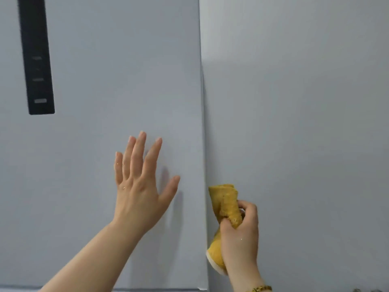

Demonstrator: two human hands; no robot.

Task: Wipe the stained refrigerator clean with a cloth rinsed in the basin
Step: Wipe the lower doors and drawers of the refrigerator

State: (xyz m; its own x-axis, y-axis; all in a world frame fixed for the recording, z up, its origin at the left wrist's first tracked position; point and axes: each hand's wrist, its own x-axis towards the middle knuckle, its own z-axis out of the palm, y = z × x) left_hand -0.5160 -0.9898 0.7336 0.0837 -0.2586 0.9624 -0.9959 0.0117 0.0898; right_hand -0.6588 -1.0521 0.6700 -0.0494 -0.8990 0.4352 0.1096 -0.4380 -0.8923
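The grey refrigerator (117, 81) fills the view, with a vertical seam (203, 123) between its left door and the right panel (305, 102). My left hand (139, 186) is spread with straight fingers, flat against the left door or just in front of it. My right hand (240, 234) grips a bunched yellow cloth (226, 205) right beside the seam, low in the view. The cloth's upper end sticks up above my fist and its lower end hangs below. No stain shows on the surfaces in view.
A black vertical control strip (36, 60) with small grey marks sits high on the left door. The door's bottom edge (126, 288) runs along the bottom of the view. A gold bracelet (261, 289) circles my right wrist.
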